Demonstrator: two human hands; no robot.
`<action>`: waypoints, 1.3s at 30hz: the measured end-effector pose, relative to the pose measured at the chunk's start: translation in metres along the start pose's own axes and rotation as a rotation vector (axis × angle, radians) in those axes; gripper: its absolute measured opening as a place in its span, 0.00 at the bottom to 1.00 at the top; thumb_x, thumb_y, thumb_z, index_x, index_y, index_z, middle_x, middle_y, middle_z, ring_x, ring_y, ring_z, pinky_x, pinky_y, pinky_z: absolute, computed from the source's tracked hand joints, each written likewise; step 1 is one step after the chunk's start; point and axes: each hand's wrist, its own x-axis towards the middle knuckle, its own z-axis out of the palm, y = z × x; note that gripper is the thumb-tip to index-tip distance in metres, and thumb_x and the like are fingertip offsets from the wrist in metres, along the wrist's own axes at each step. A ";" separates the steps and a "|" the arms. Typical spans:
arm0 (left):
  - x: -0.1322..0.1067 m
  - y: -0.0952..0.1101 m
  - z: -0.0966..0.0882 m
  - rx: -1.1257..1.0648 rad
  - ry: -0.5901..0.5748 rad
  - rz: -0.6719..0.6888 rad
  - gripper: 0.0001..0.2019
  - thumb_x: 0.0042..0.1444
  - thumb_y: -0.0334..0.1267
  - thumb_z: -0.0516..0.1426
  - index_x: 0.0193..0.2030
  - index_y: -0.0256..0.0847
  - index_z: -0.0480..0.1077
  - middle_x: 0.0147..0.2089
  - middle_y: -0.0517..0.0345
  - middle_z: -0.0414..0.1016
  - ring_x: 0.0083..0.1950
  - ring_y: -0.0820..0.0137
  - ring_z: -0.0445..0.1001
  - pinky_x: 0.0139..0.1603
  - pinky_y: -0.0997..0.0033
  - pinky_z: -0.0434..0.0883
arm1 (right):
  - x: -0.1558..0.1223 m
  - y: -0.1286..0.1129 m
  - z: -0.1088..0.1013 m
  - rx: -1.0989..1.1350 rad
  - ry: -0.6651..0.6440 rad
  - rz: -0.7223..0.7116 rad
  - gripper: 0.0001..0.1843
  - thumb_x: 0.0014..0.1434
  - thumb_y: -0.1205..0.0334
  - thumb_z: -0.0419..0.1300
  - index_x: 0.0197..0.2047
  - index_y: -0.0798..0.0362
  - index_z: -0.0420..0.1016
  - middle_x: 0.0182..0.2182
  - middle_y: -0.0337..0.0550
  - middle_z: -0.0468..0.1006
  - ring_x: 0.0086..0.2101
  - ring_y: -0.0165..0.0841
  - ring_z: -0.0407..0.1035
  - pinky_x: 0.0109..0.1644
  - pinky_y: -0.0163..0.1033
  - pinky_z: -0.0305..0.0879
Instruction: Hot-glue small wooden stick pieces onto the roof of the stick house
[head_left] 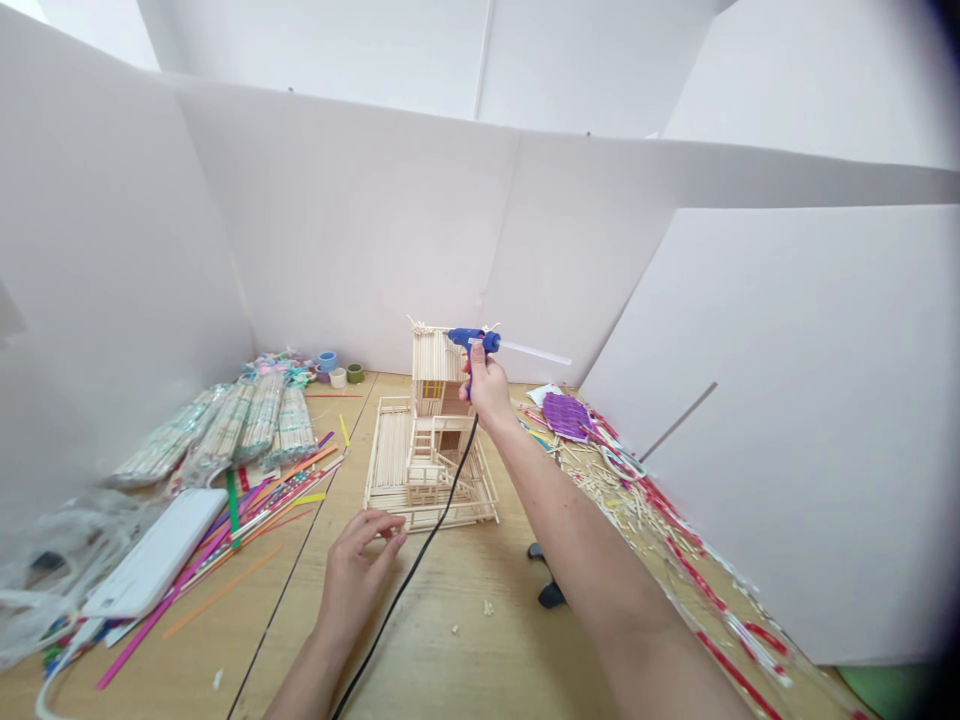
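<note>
My right hand (487, 388) is wrapped round the handle of a blue hot glue gun (474, 338). A clear glue stick (536, 353) juts from its back end, and its nozzle points left over the roof of a house model (433, 358) built of thin wooden sticks. The model stands on a stick base with low railings, with stairs and a balcony at the front. My left hand (366, 555) is by the base's front left corner, thumb and forefinger drawn together in a pinch; whatever is between the fingertips is too small to make out.
A black cord (420, 560) runs from the glue gun across the table. Bagged stick bundles (251, 425), coloured strips and a white power strip (157, 555) lie left. Tape rolls (337, 376) stand behind. Stick scraps (615, 495) and a purple piece (566, 415) are right; white panels surround the table.
</note>
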 end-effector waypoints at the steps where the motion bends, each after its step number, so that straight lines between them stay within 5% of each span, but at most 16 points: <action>1: 0.000 0.000 0.000 0.000 0.001 0.002 0.09 0.59 0.46 0.63 0.39 0.45 0.81 0.41 0.53 0.79 0.38 0.67 0.78 0.43 0.67 0.76 | -0.001 -0.001 -0.001 -0.017 -0.002 -0.005 0.38 0.52 0.19 0.50 0.31 0.51 0.65 0.25 0.33 0.71 0.12 0.22 0.63 0.14 0.31 0.51; 8: 0.004 0.001 -0.004 0.031 -0.002 0.036 0.09 0.59 0.45 0.63 0.40 0.46 0.81 0.40 0.53 0.81 0.39 0.66 0.79 0.43 0.66 0.76 | -0.011 -0.016 -0.010 -0.290 0.009 -0.140 0.34 0.60 0.25 0.49 0.29 0.50 0.68 0.13 0.32 0.65 0.14 0.29 0.64 0.22 0.34 0.58; 12: 0.034 0.021 -0.016 0.103 0.003 0.114 0.09 0.59 0.46 0.62 0.39 0.46 0.81 0.39 0.54 0.81 0.40 0.64 0.79 0.45 0.65 0.75 | -0.015 -0.017 -0.014 -0.140 0.020 -0.139 0.35 0.58 0.23 0.51 0.33 0.50 0.70 0.15 0.31 0.64 0.15 0.28 0.63 0.21 0.34 0.56; 16: 0.099 0.059 -0.020 0.198 0.073 0.272 0.09 0.59 0.45 0.63 0.40 0.45 0.81 0.37 0.56 0.80 0.39 0.65 0.77 0.47 0.64 0.73 | -0.030 -0.018 -0.023 0.251 0.031 0.039 0.39 0.54 0.20 0.50 0.35 0.51 0.71 0.19 0.31 0.63 0.14 0.25 0.59 0.16 0.32 0.47; 20: 0.183 0.092 -0.004 0.293 0.094 0.384 0.07 0.57 0.41 0.64 0.41 0.43 0.81 0.37 0.57 0.78 0.39 0.67 0.75 0.49 0.65 0.72 | -0.070 -0.022 -0.041 0.442 0.002 0.164 0.39 0.52 0.20 0.53 0.38 0.52 0.72 0.16 0.30 0.63 0.13 0.25 0.54 0.15 0.32 0.43; 26: 0.272 0.104 0.035 0.469 0.039 0.349 0.07 0.55 0.33 0.66 0.41 0.43 0.82 0.45 0.55 0.77 0.43 0.68 0.76 0.52 0.65 0.70 | -0.133 -0.015 -0.069 0.513 0.006 0.226 0.34 0.56 0.24 0.54 0.37 0.49 0.74 0.15 0.33 0.64 0.12 0.25 0.50 0.16 0.33 0.41; 31: 0.294 0.096 0.049 0.573 0.057 0.361 0.07 0.54 0.32 0.66 0.39 0.45 0.82 0.46 0.54 0.76 0.49 0.62 0.75 0.55 0.59 0.66 | -0.153 -0.007 -0.081 0.499 -0.005 0.283 0.35 0.56 0.23 0.52 0.38 0.48 0.76 0.11 0.32 0.60 0.12 0.27 0.49 0.17 0.33 0.40; 39: 0.293 0.099 0.050 0.681 0.069 0.372 0.06 0.55 0.33 0.66 0.38 0.46 0.83 0.48 0.52 0.76 0.54 0.57 0.72 0.57 0.53 0.62 | -0.154 -0.003 -0.081 0.478 -0.044 0.270 0.35 0.59 0.24 0.50 0.38 0.48 0.76 0.10 0.33 0.61 0.12 0.27 0.48 0.17 0.33 0.38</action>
